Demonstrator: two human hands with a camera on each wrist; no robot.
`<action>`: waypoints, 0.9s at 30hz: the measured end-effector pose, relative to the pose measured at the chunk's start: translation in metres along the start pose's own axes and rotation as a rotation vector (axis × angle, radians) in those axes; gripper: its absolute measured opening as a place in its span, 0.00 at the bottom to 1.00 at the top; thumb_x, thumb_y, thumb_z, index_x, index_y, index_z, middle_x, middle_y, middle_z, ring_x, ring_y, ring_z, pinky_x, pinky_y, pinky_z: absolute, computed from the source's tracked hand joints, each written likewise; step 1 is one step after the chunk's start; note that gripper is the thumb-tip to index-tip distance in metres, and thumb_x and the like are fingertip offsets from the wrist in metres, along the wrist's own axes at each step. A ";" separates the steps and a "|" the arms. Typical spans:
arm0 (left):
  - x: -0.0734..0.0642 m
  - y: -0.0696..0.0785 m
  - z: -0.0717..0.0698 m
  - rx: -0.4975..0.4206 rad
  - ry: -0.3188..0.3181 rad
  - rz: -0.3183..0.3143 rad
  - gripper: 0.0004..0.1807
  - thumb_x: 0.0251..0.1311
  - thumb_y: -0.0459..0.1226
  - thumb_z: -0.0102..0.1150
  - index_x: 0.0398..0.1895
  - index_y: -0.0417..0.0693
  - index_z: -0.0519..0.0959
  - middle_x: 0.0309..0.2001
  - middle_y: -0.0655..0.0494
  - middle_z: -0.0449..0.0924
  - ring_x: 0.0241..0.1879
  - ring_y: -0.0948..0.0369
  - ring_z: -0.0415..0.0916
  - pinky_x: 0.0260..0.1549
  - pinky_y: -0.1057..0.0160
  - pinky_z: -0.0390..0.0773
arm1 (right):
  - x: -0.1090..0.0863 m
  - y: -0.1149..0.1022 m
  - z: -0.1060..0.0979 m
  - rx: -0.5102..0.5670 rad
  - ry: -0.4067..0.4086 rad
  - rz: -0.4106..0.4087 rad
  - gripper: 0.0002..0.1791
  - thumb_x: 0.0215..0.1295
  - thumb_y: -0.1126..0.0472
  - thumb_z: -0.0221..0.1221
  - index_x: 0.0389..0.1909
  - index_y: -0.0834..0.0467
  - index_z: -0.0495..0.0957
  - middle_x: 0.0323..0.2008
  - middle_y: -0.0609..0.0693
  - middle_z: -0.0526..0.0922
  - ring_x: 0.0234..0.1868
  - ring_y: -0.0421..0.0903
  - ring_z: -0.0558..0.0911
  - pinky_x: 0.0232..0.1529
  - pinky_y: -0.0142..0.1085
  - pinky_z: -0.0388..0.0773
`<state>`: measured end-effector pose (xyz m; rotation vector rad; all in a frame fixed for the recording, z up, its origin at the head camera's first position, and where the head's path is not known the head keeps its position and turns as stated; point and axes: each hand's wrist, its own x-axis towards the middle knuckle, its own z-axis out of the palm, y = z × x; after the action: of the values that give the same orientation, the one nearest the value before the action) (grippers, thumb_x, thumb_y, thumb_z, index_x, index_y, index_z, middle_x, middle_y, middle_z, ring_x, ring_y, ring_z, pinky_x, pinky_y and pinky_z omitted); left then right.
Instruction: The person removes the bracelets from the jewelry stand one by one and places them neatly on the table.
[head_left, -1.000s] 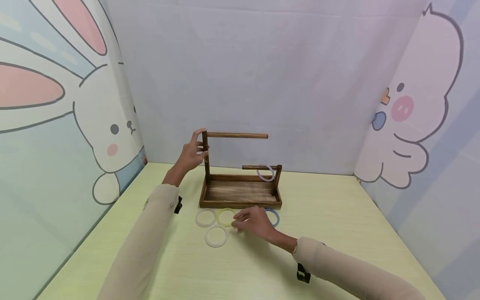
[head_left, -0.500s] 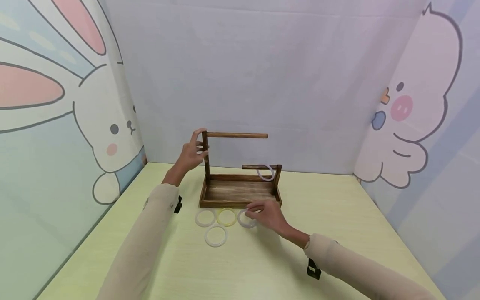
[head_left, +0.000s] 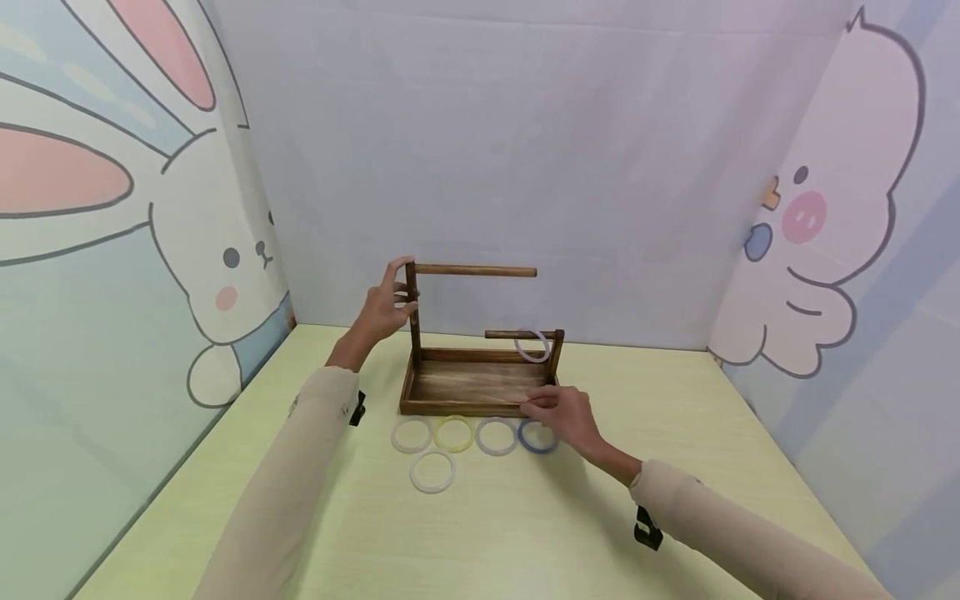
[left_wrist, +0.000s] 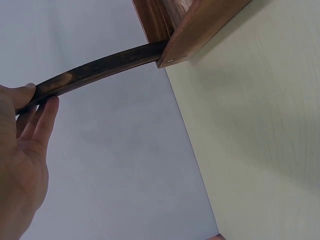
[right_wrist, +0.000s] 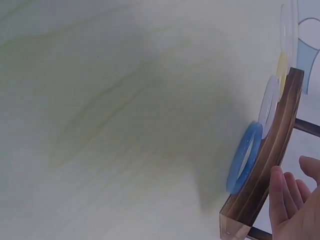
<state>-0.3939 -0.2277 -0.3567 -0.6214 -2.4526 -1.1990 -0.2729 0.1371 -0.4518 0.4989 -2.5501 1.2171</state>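
My left hand (head_left: 384,310) grips the tall upright post (left_wrist: 95,70) of a dark wooden rack, with the thumb and fingers on either side of it. The right hand (head_left: 564,414) is at the rack tray's front rim (head_left: 457,409), near its right end. Its thumb and fingers (right_wrist: 277,200) stand apart in the right wrist view, and nothing shows between them. A faint pinkish line by these fingertips in the head view is too thin to make out. Just below the hand lies a blue bangle (right_wrist: 256,142). One pale lilac bangle (head_left: 535,361) hangs on the rack's lower bar.
Left of the blue bangle, a lilac bangle (head_left: 497,454), a yellow bangle (head_left: 454,451) and a whitish bangle (head_left: 412,452) lie in a row. Another white bangle (head_left: 432,491) lies in front. The upper bar (head_left: 476,270) juts rightward from the tall post.
The right hand has moved rightward along the row of bangles and up to the tray's front rim, uncovering the lilac and blue bangles. My left hand keeps its hold on the post.
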 end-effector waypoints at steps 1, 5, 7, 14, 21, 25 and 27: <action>0.000 0.000 0.000 -0.002 -0.003 -0.006 0.46 0.69 0.25 0.62 0.80 0.67 0.50 0.58 0.35 0.81 0.58 0.39 0.81 0.52 0.41 0.83 | 0.001 0.001 -0.002 -0.004 0.017 0.002 0.11 0.60 0.62 0.75 0.42 0.61 0.91 0.35 0.51 0.92 0.34 0.46 0.91 0.35 0.34 0.86; 0.001 0.000 0.000 -0.005 -0.001 -0.008 0.46 0.69 0.25 0.62 0.80 0.64 0.50 0.58 0.34 0.81 0.58 0.38 0.81 0.52 0.40 0.83 | 0.007 0.006 -0.009 -0.007 0.058 0.009 0.09 0.62 0.64 0.74 0.43 0.59 0.90 0.35 0.52 0.92 0.33 0.47 0.91 0.33 0.33 0.85; 0.001 0.000 0.000 -0.006 0.002 -0.006 0.46 0.69 0.25 0.62 0.80 0.61 0.50 0.58 0.33 0.81 0.58 0.38 0.81 0.51 0.40 0.83 | 0.010 0.009 -0.011 0.004 0.065 0.017 0.10 0.62 0.64 0.73 0.44 0.61 0.90 0.35 0.53 0.91 0.32 0.48 0.91 0.30 0.31 0.84; 0.000 0.000 0.000 -0.005 0.002 -0.012 0.46 0.69 0.24 0.62 0.80 0.62 0.50 0.59 0.33 0.80 0.58 0.37 0.81 0.51 0.39 0.83 | 0.022 0.016 -0.019 -0.035 0.125 0.000 0.16 0.63 0.62 0.73 0.49 0.66 0.88 0.37 0.58 0.91 0.32 0.53 0.91 0.27 0.28 0.80; -0.001 -0.001 0.001 -0.006 0.005 0.000 0.46 0.69 0.24 0.62 0.80 0.61 0.50 0.58 0.33 0.81 0.58 0.38 0.81 0.51 0.39 0.83 | 0.036 0.016 -0.023 -0.054 0.169 0.029 0.18 0.63 0.60 0.74 0.52 0.63 0.87 0.39 0.57 0.91 0.33 0.52 0.91 0.26 0.27 0.76; 0.000 -0.002 0.001 -0.009 0.003 -0.004 0.46 0.69 0.25 0.62 0.80 0.63 0.50 0.58 0.33 0.81 0.58 0.37 0.81 0.52 0.39 0.83 | 0.041 0.015 -0.023 -0.066 0.173 0.025 0.19 0.63 0.59 0.74 0.52 0.64 0.87 0.39 0.58 0.91 0.32 0.51 0.90 0.26 0.29 0.76; 0.000 -0.002 0.000 -0.007 0.001 -0.008 0.46 0.69 0.25 0.62 0.80 0.65 0.50 0.58 0.34 0.81 0.59 0.38 0.80 0.52 0.39 0.83 | 0.043 0.014 -0.023 -0.063 0.178 0.029 0.18 0.63 0.59 0.74 0.51 0.63 0.87 0.39 0.57 0.91 0.33 0.52 0.90 0.27 0.30 0.76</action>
<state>-0.3950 -0.2282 -0.3581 -0.6135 -2.4531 -1.2110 -0.3153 0.1551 -0.4313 0.3251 -2.4435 1.1319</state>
